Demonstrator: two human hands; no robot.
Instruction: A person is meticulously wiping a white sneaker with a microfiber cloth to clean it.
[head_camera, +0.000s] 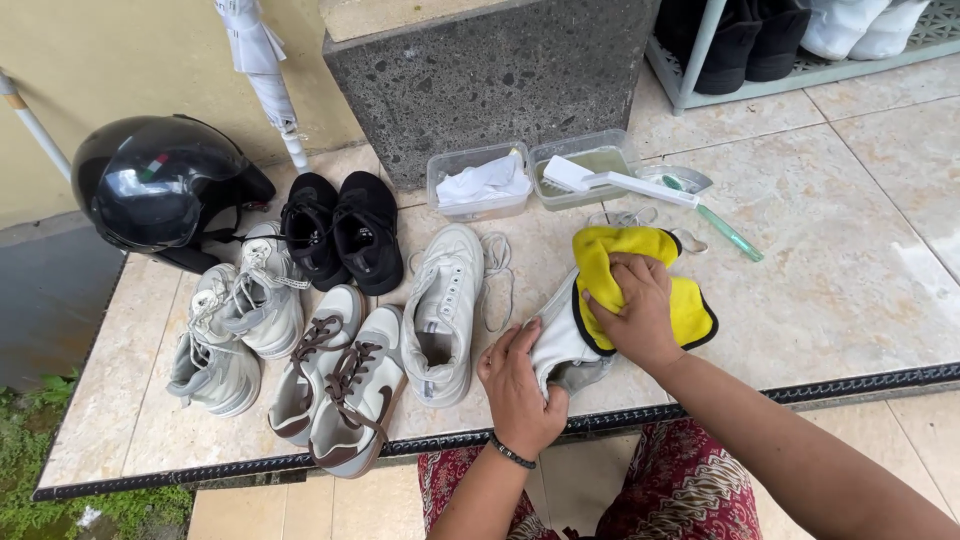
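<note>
Low centre of the frame, my left hand (520, 385) clamps the white shoe (562, 345) steady while my right hand (640, 310), closed on the yellow cloth (640, 270), should rub firmly in short strokes along its side

The left hand (520, 385) grips a white sneaker (560, 345) while the right hand (635, 310) presses a yellow cloth (610, 255) onto it.

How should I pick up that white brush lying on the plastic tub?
Grab the white brush by its long thin handle, which sticks out to the right past the clear plastic tub. Come from above on that side: the wide head rests on the tub's rim, while the handle looks free.
</note>
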